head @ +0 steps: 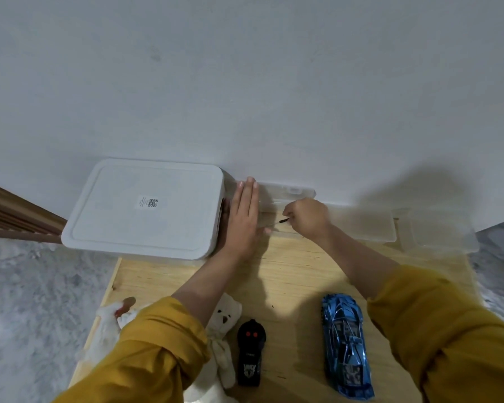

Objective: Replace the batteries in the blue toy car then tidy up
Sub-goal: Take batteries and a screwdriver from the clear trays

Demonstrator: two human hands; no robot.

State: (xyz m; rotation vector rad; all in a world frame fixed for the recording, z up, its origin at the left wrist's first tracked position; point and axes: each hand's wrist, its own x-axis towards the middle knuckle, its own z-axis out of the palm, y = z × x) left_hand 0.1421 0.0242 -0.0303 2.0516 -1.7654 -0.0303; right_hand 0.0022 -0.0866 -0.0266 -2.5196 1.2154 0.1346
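A plain white wall rises beyond the hands, meeting the far edge of a pale wooden tabletop. Grey mottled floor lies either side; brown wooden slats stand far left.

Wooden table carries white box, clear case, remote, blue car, plush bear

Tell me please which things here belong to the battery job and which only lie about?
Job: blue toy car; thin tool in right hand; clear case under left hand.
Lying about: black remote; white plush bear; white lidded box.
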